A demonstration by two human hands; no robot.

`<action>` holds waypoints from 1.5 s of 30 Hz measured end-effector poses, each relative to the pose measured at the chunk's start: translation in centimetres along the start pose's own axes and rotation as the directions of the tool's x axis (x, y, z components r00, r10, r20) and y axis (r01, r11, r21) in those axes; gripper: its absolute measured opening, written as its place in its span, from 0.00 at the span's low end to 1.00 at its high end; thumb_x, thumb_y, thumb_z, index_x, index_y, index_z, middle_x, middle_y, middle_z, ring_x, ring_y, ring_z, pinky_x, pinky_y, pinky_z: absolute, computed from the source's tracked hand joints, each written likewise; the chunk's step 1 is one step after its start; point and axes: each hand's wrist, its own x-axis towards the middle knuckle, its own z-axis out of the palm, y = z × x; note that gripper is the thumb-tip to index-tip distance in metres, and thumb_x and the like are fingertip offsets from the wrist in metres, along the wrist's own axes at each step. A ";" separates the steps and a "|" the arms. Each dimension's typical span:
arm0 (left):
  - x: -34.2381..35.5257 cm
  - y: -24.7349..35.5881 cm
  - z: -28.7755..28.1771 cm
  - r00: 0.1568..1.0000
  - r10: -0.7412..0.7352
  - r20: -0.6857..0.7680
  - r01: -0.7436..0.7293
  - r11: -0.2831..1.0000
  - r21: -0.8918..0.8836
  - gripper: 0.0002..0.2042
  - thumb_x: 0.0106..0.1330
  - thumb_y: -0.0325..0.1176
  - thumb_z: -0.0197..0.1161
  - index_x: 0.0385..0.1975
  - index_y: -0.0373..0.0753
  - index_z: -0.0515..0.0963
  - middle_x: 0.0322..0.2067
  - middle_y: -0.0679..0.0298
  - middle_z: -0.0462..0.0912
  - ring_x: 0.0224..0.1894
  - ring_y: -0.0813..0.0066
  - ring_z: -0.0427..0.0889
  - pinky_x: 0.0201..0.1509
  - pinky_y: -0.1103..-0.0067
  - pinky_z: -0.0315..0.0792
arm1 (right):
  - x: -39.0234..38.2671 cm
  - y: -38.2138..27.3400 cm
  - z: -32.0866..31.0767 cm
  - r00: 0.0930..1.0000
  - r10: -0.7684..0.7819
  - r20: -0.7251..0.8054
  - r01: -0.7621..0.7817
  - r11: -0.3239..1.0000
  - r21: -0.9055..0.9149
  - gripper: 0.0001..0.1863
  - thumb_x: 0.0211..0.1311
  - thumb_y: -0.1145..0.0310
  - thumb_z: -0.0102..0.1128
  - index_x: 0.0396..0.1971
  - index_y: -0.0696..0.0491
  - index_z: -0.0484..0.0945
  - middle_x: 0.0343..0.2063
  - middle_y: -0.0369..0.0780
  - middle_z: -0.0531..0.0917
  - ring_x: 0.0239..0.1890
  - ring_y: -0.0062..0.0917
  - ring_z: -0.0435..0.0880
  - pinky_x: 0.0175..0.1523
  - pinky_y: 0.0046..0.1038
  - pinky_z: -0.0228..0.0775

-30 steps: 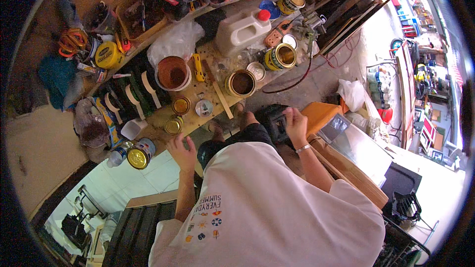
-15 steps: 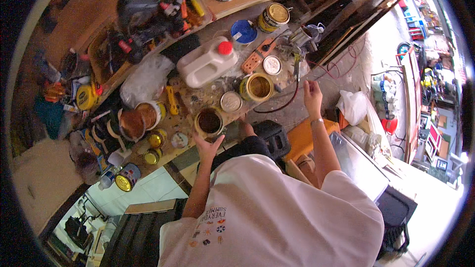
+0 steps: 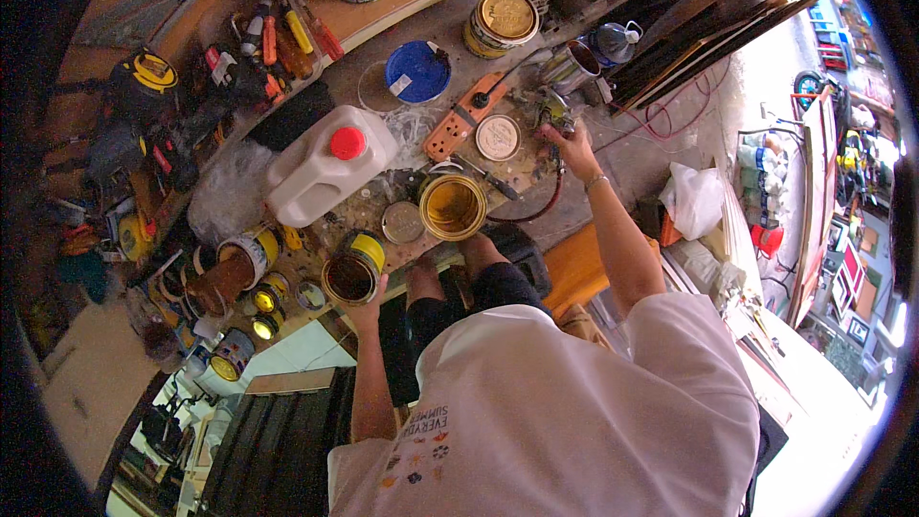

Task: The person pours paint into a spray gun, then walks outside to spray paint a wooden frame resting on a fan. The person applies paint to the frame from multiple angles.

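Yellow-sided metal is wrapping a tin (image 3: 369,251) of dark brown stuff, which is standing out to the near right of a big white jug (image 3: 330,168) with a red cap. The left hand (image 3: 364,312) is cupping the tin's near side, thumb and fingers spread about as wide as its wall and apparently holding it. The open mouth is leaning toward the person.

To the right of the jug, well apart from it, the right hand (image 3: 571,151) is reaching a metal spray gun (image 3: 552,113); its fingers are bending and touching the gun, but whether they are closing firmly around it is impossible to tell. A dark red hose (image 3: 549,211) is curving between the gun and the jug's near right. Also to the jug's right, a second open tin (image 3: 450,191) is standing.

The tin is probably behaving as stiff and fairly weighty, its smooth wall turning slippery wherever drips are sitting; low around the wall, mouth level, is looking safest. The gun is likely feeling hard and solid, with the hose dragging; its handle is offering the best hold.
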 end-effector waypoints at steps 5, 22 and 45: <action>0.0 -1.1 -0.1 0.982 -0.188 0.032 0.188 0.927 -0.324 0.49 0.42 0.44 0.83 0.63 0.33 0.62 0.61 0.54 0.70 0.62 0.59 0.71 0.67 0.64 0.66 | 0.5 1.4 1.6 0.994 -0.043 -0.098 0.030 0.991 -0.132 0.22 0.64 0.51 0.64 0.40 0.58 0.81 0.30 0.39 0.84 0.28 0.23 0.82 0.34 0.29 0.73; 1.8 12.9 -11.9 0.944 0.304 0.129 -0.322 0.935 0.149 0.50 0.38 0.48 0.81 0.64 0.40 0.62 0.60 0.57 0.71 0.63 0.58 0.69 0.71 0.64 0.60 | -15.2 -10.6 1.8 0.956 -0.173 -0.238 0.243 0.920 0.308 0.09 0.65 0.67 0.63 0.39 0.57 0.79 0.24 0.31 0.78 0.22 0.14 0.74 0.24 0.23 0.70; 0.8 40.8 -13.0 0.809 0.581 -0.084 -0.584 0.812 -0.008 0.51 0.32 0.50 0.82 0.61 0.35 0.67 0.58 0.51 0.71 0.61 0.51 0.70 0.66 0.60 0.62 | -24.4 -20.1 1.3 0.781 -0.541 0.312 0.610 0.766 -0.201 0.15 0.54 0.76 0.64 0.43 0.58 0.77 0.34 0.49 0.83 0.36 0.46 0.84 0.40 0.35 0.75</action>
